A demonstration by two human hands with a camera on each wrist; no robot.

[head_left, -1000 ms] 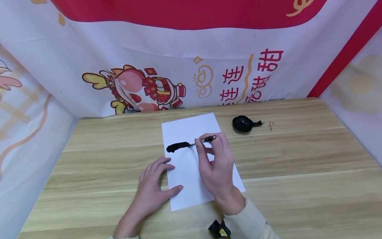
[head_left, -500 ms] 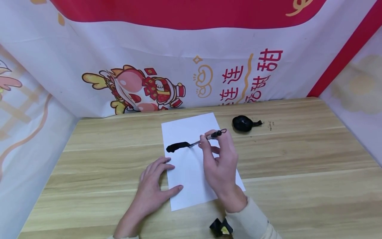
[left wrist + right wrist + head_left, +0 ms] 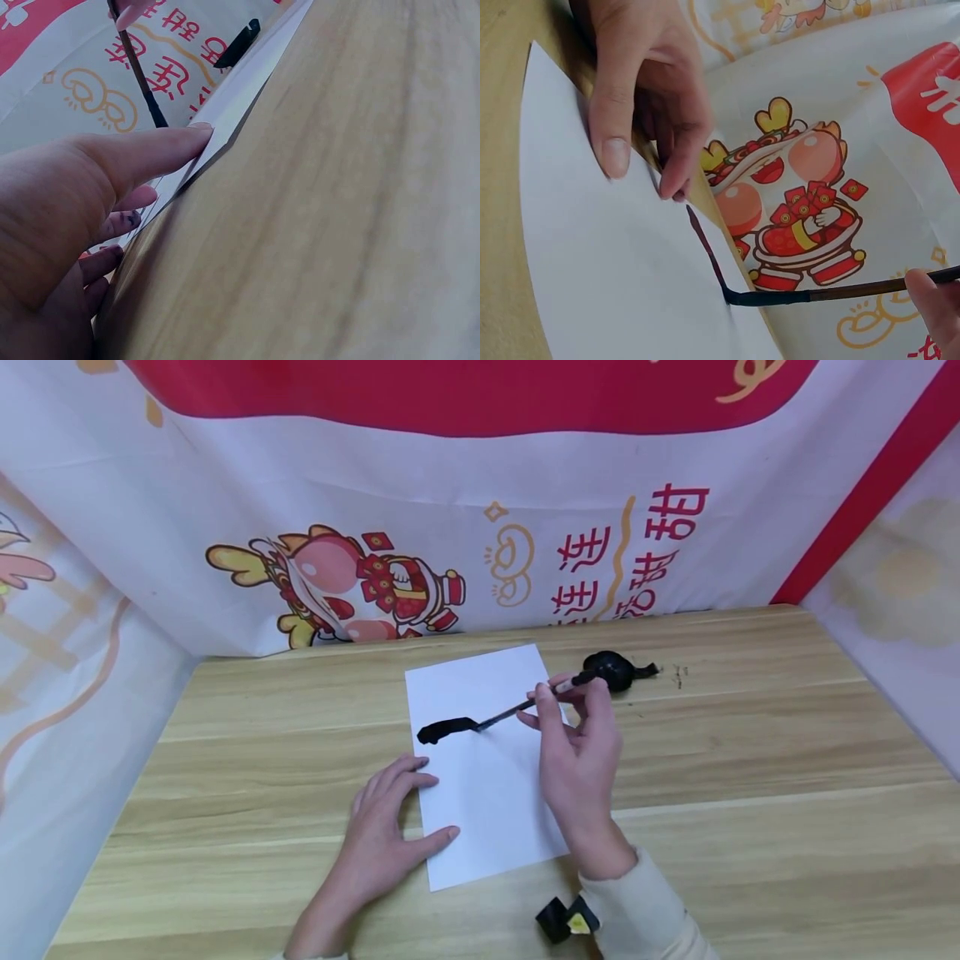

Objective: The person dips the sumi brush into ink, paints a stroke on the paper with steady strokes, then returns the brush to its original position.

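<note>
A thin dark-handled ink brush (image 3: 536, 702) slants down from the right hand (image 3: 577, 760), whose fingertips pinch its upper end; its tip meets the right end of a thick black ink stroke (image 3: 446, 728) on the white paper sheet (image 3: 487, 793). The left hand (image 3: 378, 835) lies flat, fingers spread, pressing the sheet's near-left edge against the light wooden table (image 3: 750, 777). Beyond the right hand's fingertips sits a round black ink dish (image 3: 618, 670).

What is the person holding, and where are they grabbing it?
The right hand pinches a thin black-tipped brush near its upper end. The left hand presses white paper.
</note>
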